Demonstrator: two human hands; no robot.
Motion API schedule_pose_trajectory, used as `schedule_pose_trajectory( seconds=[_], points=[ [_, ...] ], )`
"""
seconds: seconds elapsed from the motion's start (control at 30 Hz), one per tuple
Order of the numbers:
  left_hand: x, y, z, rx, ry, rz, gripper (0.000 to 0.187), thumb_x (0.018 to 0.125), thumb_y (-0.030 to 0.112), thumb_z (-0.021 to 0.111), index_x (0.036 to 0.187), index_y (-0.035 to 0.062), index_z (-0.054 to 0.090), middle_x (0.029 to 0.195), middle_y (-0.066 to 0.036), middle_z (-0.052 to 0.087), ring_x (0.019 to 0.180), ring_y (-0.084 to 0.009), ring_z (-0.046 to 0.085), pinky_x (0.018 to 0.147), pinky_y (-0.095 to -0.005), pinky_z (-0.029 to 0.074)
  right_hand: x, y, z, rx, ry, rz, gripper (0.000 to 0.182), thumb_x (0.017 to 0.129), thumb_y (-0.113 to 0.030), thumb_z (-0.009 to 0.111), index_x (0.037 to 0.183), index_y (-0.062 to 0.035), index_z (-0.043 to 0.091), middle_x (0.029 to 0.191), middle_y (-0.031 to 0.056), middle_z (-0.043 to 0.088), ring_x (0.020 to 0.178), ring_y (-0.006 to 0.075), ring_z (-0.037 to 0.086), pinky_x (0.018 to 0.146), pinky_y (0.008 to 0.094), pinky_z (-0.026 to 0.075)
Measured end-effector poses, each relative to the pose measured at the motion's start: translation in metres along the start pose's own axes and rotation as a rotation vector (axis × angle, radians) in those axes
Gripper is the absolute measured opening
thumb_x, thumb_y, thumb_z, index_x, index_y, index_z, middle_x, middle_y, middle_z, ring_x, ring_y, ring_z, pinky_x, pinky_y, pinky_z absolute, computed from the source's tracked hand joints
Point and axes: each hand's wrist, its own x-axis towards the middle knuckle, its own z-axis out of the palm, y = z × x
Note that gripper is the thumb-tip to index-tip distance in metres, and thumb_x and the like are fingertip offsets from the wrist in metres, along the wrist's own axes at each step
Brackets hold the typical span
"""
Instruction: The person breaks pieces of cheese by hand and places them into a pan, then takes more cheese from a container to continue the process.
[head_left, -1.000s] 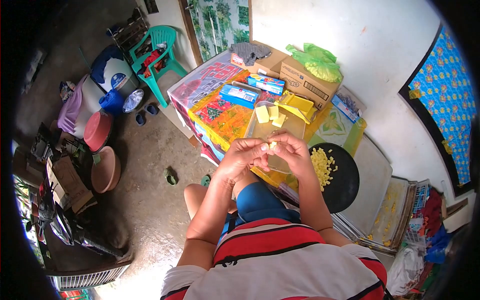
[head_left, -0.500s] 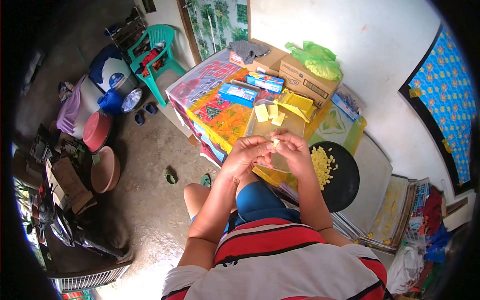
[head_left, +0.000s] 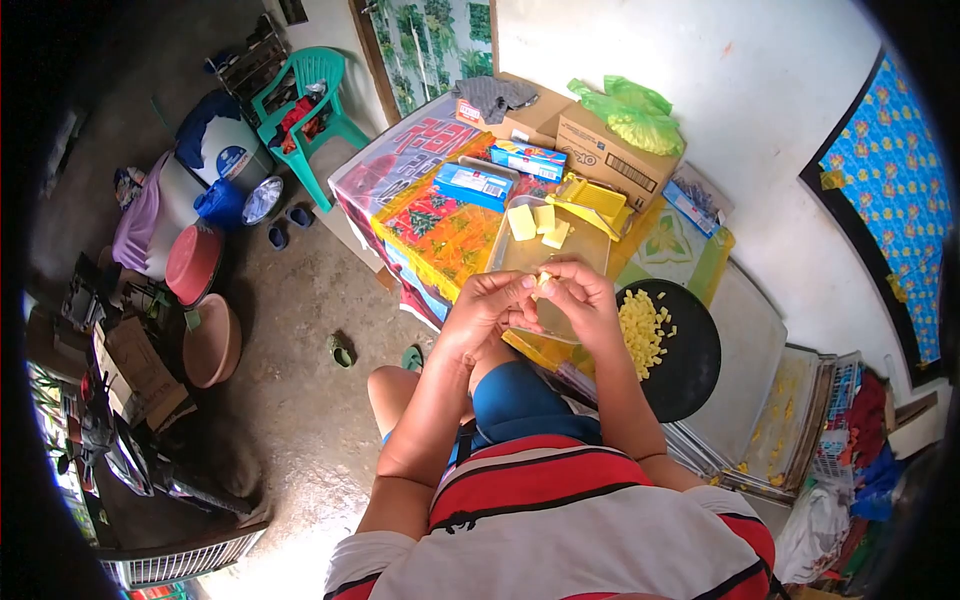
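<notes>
My left hand (head_left: 487,312) and my right hand (head_left: 585,303) meet in front of me, fingertips pinched together. Between them is a small pale-yellow piece of cheese (head_left: 543,278), partly covered by my fingers. Just beyond, a clear plastic tray (head_left: 592,250) holds thick cut blocks of cheese (head_left: 522,223). To the right of my right hand is a round black pan (head_left: 693,350), with many small yellow cheese cubes (head_left: 640,328) heaped on its left side.
Blue boxes (head_left: 472,187), a yellow wrapper (head_left: 595,203) and cardboard boxes (head_left: 612,150) stand farther back on the table. A green plastic bag (head_left: 630,112) lies on top. Metal baking trays (head_left: 745,340) are at the right. A green chair (head_left: 318,70) and basins (head_left: 212,340) are at the left.
My hands stay together around the small piece, with only slight finger movement. The view has shifted a little; the cheese blocks and pan look the same.
</notes>
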Motion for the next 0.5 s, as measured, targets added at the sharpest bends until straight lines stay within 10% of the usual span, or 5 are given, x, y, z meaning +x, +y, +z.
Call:
schedule_pose_trajectory(
  seconds=[0.27,0.5],
  points=[
    [0.007,-0.009,-0.002,0.065,0.034,0.075,0.024,0.092,0.020,0.058,0.090,-0.0033,0.064,0.070,-0.009,0.063,0.058,-0.0174,0.065,0.057,-0.0270,0.056,0.005,-0.015,0.003,-0.609,0.049,-0.267,0.015,0.081,-0.004,0.068,0.096,-0.0043,0.068,0.093,0.0082,0.062,0.087,0.0171,0.060,0.075,0.0286,0.048],
    [0.006,-0.006,0.002,0.038,0.032,0.020,0.022,0.092,0.020,0.060,0.094,-0.0017,0.065,0.070,-0.007,0.063,0.060,-0.0161,0.064,0.061,-0.0265,0.054,0.000,0.006,-0.002,-0.132,0.110,-0.053,0.019,0.085,-0.008,0.066,0.101,0.0015,0.063,0.094,0.0049,0.061,0.084,0.0119,0.059,0.073,0.0265,0.048]
  ],
)
